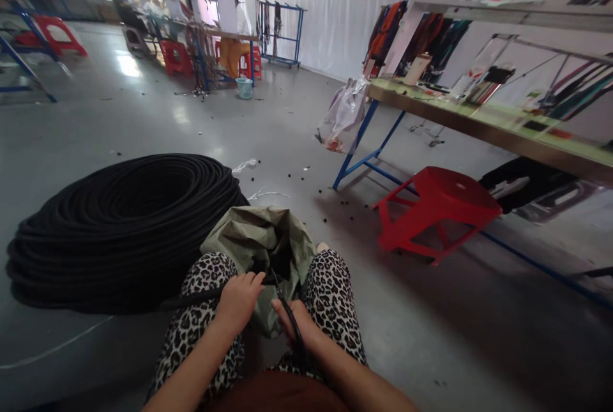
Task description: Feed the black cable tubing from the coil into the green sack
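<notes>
My left hand (241, 300) is closed round a black cord (201, 297) that lies over my left thigh beside the large black coil (129, 227). Scissors (288, 311) with black handles are in my right hand (297, 322), their blades pointing up toward the cord's end. Both hands are over the near side of an open olive-green sack (239, 227), which stands between my knees. The sack's inside is dark, and what lies in it cannot be made out.
A red stool (440, 204) stands at the right beneath a long work table (498, 128) with blue legs. A plastic bag (341, 115) hangs from its corner. Small black bits dot the floor. People sit at a far table, back left.
</notes>
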